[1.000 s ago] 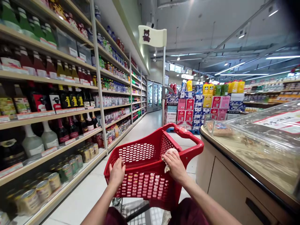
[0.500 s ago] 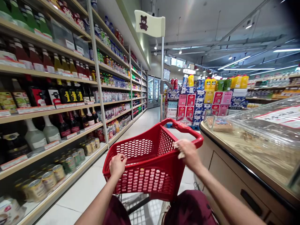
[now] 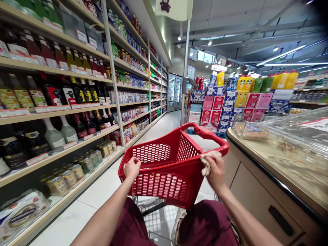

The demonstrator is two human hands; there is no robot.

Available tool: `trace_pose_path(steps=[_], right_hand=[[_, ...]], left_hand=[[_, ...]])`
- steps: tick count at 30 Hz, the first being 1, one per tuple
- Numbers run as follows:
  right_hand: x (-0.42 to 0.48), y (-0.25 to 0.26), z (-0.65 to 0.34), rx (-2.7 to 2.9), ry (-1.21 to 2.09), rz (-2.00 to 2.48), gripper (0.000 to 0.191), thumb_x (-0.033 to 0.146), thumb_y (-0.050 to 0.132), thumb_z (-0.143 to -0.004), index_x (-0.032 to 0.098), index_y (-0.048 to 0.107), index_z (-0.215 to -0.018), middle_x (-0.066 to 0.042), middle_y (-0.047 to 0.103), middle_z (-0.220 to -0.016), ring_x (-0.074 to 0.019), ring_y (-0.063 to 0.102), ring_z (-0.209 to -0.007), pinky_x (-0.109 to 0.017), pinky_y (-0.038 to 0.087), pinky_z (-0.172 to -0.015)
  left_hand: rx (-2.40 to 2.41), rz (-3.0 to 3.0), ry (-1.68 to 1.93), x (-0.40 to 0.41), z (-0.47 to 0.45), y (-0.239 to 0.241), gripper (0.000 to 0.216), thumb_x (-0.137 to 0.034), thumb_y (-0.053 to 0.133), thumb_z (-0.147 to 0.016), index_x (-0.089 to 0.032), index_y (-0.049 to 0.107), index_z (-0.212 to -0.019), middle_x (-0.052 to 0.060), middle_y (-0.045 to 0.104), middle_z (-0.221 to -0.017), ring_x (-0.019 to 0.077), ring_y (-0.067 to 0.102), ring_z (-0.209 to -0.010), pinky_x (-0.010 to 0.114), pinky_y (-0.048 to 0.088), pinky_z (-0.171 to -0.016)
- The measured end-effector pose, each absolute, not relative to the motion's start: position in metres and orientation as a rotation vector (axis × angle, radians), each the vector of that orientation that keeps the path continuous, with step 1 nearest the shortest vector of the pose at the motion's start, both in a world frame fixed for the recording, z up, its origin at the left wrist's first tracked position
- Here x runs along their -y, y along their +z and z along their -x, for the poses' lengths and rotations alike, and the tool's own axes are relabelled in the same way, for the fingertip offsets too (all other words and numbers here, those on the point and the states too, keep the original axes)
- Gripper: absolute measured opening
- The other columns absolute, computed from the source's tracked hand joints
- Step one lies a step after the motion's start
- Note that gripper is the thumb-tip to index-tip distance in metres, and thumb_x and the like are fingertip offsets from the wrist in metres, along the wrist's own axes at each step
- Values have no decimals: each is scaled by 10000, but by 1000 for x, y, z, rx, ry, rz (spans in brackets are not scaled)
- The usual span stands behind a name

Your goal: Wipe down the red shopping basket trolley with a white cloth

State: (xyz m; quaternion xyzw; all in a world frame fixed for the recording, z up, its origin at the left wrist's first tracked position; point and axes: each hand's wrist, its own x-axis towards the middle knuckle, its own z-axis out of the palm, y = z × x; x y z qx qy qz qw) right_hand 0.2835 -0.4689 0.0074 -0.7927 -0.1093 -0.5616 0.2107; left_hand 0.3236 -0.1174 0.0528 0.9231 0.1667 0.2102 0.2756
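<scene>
A red plastic shopping basket (image 3: 164, 155) on a wheeled frame stands in front of me in a shop aisle. My left hand (image 3: 131, 168) grips its near left rim, fingers curled over the edge. My right hand (image 3: 214, 170) is closed on a whitish crumpled cloth (image 3: 207, 160) and presses it against the basket's right rim, just below the red handle (image 3: 208, 133). My knees in dark red trousers show below the basket.
Shelves of bottles (image 3: 77, 95) and jars (image 3: 77, 171) line the left side. A counter with a clear cover (image 3: 282, 150) runs along the right. Stacked boxes and juice bottles (image 3: 230, 102) stand ahead, beside a pole (image 3: 185, 71). The white tiled floor (image 3: 164, 130) runs on between them.
My right hand with the cloth has slid from inside the basket's right wall outward along the rim toward the handle. The left hand has kept its grip. The view has shifted slightly.
</scene>
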Motion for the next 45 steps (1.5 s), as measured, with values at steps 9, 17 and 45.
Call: trace_pose_path(steps=[9,17,45], right_hand=[[476,23,-286,239,-1628,2164,248,215,481,-768,204,582,-993,-91,492,-1005,-244,470,-974,-418,443,-822],[470,-39,-277,608,-1356,2349,315,70,372,-717,226,581,-893,-59,518,-905,-189,523,-840,-320,483,-691],[360,0,-303,729,-1176,2138,217,134,435,-796,229,600,-899,-47,547,-906,-180,497,-885,-337,466,-744]], left_hand=[[-490,-2395,527,114,-325,53,61,-290,512,-695,-239,526,-664,-8,632,-668,206,595,-722,292,400,-667],[-430,-2172,510,99,-331,50,95,-206,523,-714,-217,487,-627,-53,618,-535,124,611,-608,202,399,-584],[-209,-1513,401,77,-335,37,248,-245,728,-511,-176,501,-582,-48,581,-505,120,590,-508,221,413,-565]])
